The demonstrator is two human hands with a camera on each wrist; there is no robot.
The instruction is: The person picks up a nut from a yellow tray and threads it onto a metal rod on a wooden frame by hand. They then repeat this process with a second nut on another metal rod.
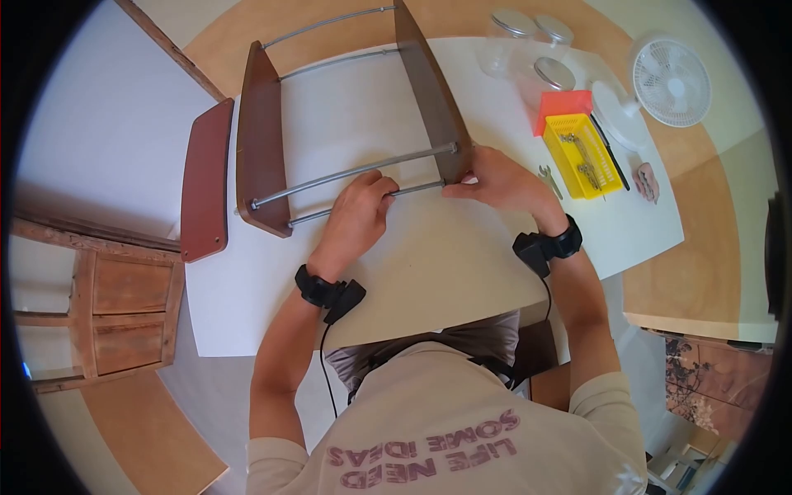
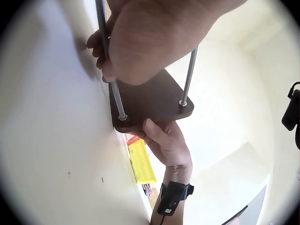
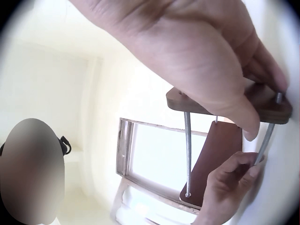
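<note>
A frame of two dark brown wooden side panels, the left panel (image 1: 262, 140) and the right panel (image 1: 431, 95), is joined by several metal rods and stands on the white table (image 1: 412, 280). My left hand (image 1: 356, 216) grips the lower near rod (image 1: 422, 188) with curled fingers. At the near corner of the right panel, my right hand (image 1: 505, 181) holds the edge between thumb and fingers. Its fingertips are beside a threaded rod end (image 3: 279, 97) that pokes out of the outer face. A nut (image 2: 123, 116) sits on that rod against the inner face.
A loose reddish-brown board (image 1: 206, 181) lies left of the frame. To the right are a wrench (image 1: 549, 181), a yellow basket (image 1: 582, 157) with metal hardware, a red box (image 1: 565, 102) and a white fan (image 1: 670, 78). Lidded jars (image 1: 511, 45) stand at the back.
</note>
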